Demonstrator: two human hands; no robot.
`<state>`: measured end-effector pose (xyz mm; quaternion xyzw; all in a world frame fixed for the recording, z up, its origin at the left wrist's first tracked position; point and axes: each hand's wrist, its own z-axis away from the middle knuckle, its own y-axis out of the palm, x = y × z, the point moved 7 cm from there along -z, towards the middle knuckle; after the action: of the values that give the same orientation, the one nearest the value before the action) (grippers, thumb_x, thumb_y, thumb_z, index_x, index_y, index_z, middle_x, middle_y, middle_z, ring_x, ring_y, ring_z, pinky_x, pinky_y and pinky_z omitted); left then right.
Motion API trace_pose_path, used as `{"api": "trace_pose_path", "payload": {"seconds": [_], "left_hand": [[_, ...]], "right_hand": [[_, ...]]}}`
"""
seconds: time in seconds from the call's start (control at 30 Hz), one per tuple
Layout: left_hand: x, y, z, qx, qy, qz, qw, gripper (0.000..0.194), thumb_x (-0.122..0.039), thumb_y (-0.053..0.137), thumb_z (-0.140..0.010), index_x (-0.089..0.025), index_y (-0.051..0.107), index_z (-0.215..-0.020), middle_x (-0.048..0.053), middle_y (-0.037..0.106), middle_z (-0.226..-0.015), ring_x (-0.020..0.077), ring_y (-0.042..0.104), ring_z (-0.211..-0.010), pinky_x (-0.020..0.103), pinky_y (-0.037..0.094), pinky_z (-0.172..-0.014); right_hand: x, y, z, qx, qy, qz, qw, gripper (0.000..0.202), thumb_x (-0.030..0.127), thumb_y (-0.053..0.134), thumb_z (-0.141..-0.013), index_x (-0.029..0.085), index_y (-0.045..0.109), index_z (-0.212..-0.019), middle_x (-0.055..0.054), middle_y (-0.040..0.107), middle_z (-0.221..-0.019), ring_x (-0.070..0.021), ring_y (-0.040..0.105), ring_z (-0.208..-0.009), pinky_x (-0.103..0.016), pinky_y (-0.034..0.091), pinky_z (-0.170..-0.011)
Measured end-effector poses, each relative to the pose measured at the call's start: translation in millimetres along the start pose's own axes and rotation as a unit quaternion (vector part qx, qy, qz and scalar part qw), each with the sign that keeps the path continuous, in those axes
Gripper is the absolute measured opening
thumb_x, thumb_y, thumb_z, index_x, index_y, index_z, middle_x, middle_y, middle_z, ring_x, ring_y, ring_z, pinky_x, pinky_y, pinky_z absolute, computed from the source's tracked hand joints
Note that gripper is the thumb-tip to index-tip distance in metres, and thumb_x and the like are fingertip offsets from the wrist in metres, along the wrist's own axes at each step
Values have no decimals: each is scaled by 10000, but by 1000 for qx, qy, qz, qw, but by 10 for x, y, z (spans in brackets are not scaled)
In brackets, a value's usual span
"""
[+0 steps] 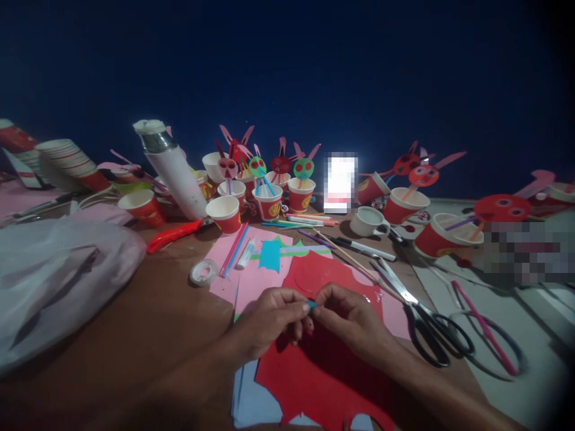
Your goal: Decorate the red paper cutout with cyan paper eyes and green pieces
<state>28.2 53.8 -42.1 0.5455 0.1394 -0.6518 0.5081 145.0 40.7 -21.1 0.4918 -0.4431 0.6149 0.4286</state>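
Note:
My left hand [281,314] and my right hand [344,311] meet at the middle, above red paper [327,371] with cut-out edges. Between their fingertips is a small blue piece [311,304], pinched from both sides; most of it is hidden. Under the red paper lie pink sheets [224,248] and pale blue sheets [254,398]. A cut blue paper piece [269,256] rests beyond my hands, beside a glue bottle [245,253].
Black-handled scissors [420,317] lie at right. A tape roll [203,273], red knife [174,236] and plastic bag [67,281] are at left. Behind stand a flask [173,173], a white mug [368,222], a bright phone [341,182] and several red cups [269,206] with paper faces.

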Motion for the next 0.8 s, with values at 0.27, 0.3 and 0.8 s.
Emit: {"api": "trace_pose_path", "payload": {"seconds": [0.27,0.3,0.8], "left_hand": [[-50,-11,21,-41,3,14,999,282,-354,706,-664,-125,563,-744,-2,608,-578,41,445,-373,156,364,-373],[-54,-11,24,-41,1,15,999,284,-358,705,-663,-126,561,-741,-2,607,-578,41,442,-371,157,364,-371],[-129,-102,52,-94,42,2,995,216,-355,604,-742,-145,556,-726,-17,572,-626,43,441,-409,168,296,-384]], "right_hand": [[67,-1,-14,-3,-10,65,998,167,305,566,-838,180,539,-730,-17,646,-713,-150,581,-685,-274,441,-656],[78,-9,-18,-7,-13,81,997,164,303,566,-837,182,544,-729,-14,645,-708,-150,579,-681,-271,437,-652],[334,-127,-170,-30,-92,166,981,233,354,523,-867,193,556,-701,10,587,-659,-136,534,-624,-247,417,-597]]}}
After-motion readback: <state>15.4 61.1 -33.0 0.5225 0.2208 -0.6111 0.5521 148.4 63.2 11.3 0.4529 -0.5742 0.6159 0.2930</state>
